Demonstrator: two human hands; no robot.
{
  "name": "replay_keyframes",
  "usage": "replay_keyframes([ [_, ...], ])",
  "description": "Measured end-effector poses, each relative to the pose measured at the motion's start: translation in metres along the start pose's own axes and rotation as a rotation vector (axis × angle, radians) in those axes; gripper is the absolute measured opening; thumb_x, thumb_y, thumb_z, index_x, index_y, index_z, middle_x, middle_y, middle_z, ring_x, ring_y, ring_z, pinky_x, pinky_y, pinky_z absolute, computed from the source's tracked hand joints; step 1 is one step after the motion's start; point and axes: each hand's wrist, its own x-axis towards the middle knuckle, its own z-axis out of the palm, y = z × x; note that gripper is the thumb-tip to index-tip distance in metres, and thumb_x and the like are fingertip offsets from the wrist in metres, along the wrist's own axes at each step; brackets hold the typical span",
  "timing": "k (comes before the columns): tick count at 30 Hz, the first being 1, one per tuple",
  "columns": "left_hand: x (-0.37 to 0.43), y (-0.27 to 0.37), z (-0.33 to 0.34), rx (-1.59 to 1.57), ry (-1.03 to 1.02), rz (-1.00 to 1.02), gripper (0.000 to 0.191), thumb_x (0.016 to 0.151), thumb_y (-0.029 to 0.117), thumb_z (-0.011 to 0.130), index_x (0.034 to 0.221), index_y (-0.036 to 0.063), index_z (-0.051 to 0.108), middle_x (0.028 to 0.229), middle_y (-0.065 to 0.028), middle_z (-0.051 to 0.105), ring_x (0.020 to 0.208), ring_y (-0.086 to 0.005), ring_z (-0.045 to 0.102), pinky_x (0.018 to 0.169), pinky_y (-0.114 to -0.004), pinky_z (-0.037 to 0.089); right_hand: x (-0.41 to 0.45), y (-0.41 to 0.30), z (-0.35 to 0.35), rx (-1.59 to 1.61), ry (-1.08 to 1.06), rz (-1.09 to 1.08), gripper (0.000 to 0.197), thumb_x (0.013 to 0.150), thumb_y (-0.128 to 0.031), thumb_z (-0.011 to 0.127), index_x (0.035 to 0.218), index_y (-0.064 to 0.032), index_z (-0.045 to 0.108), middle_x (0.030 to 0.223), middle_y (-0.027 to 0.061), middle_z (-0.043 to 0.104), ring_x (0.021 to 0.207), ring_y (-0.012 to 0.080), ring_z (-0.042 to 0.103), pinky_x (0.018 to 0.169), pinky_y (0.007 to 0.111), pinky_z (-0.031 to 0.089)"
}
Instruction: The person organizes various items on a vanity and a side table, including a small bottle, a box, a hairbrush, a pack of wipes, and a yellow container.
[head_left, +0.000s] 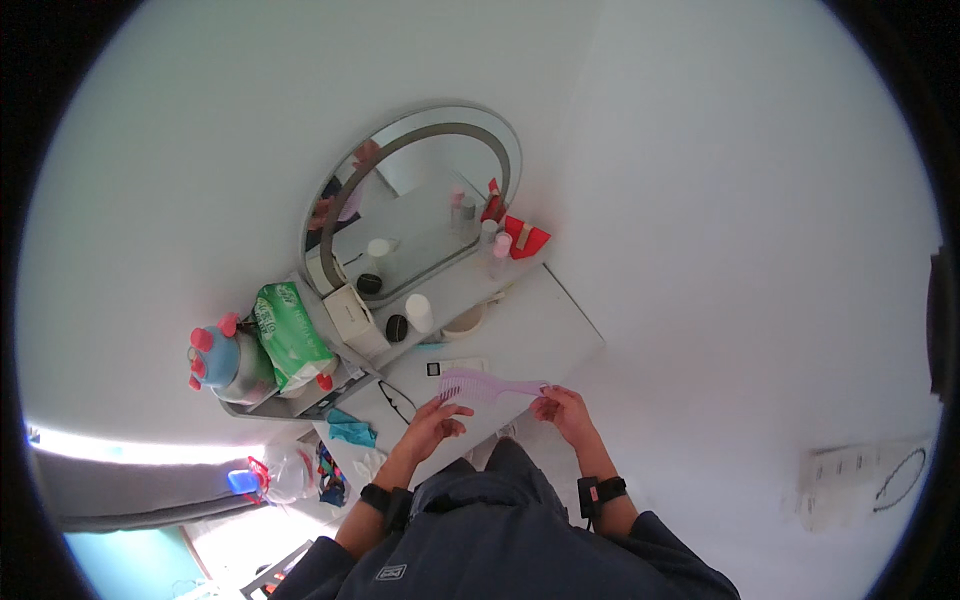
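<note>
A pale purple comb with wide teeth is held over the front part of a white dressing table. My right hand pinches the end of its handle. At the toothed end, my left hand has its fingertips at the teeth, the other fingers loosely spread; whether it grips the comb is hard to tell. Just behind the comb lies a white card-like item with a dark square. A pair of dark-framed glasses and a teal cloth lie left of my left hand.
An oval mirror stands behind a raised shelf with a white jar, a black round container, a box, bottles and a red packet. Green tissue packaging and a metal flask stand at left. A bowl sits below the shelf.
</note>
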Motion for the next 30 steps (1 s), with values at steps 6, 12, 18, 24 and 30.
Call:
replay_keyframes([
  [6,-0.005,-0.005,-0.017,0.067,0.162,-0.035,0.037,0.088,0.022,0.049,0.122,0.0064,0.044,0.096,-0.0095,0.060,0.073,-0.0144,0.058,0.065,-0.024,0.045,0.053,-0.028,-0.001,0.013,0.033,-0.011,0.018,0.083,-0.022,0.056,0.089,-0.0054,0.055,0.079,0.0113,0.063,0.060,0.0166,0.057,0.058,0.027,0.046],
  [12,-0.007,-0.009,-0.013,-0.021,0.283,0.058,0.034,0.088,0.023,0.049,0.118,0.0065,0.047,0.094,-0.0072,0.059,0.077,-0.0148,0.057,0.065,-0.025,0.045,0.115,-0.046,-0.004,-0.027,0.031,0.008,0.018,0.084,-0.024,0.056,0.092,-0.0074,0.053,0.083,0.0097,0.062,0.059,0.0143,0.055,0.057,0.027,0.045],
  [18,-0.003,-0.023,-0.004,-0.095,0.437,0.130,0.034,0.088,0.026,0.049,0.115,0.0061,0.049,0.094,-0.0070,0.059,0.077,-0.0151,0.057,0.066,-0.026,0.045,0.165,-0.053,0.011,-0.058,-0.034,0.063,0.017,0.085,-0.023,0.055,0.093,-0.0075,0.052,0.086,0.0099,0.063,0.058,0.0135,0.054,0.055,0.025,0.045],
  [24,-0.002,-0.042,0.012,-0.169,0.545,0.186,0.034,0.088,0.028,0.049,0.113,0.0051,0.050,0.090,-0.0073,0.059,0.076,-0.0163,0.057,0.067,-0.028,0.046,0.201,-0.056,0.017,-0.096,-0.095,0.112,0.023,0.085,-0.026,0.056,0.095,-0.0059,0.052,0.085,0.0102,0.064,0.058,0.0123,0.055,0.053,0.023,0.046],
  [30,-0.002,-0.061,0.030,-0.224,0.626,0.227,0.034,0.088,0.028,0.048,0.113,0.0048,0.050,0.089,-0.0067,0.059,0.076,-0.0159,0.057,0.067,-0.028,0.046,0.220,-0.052,0.024,-0.136,-0.187,0.138,0.023,0.087,-0.027,0.054,0.096,-0.0056,0.053,0.086,0.0080,0.064,0.057,0.0114,0.055,0.053,0.022,0.045],
])
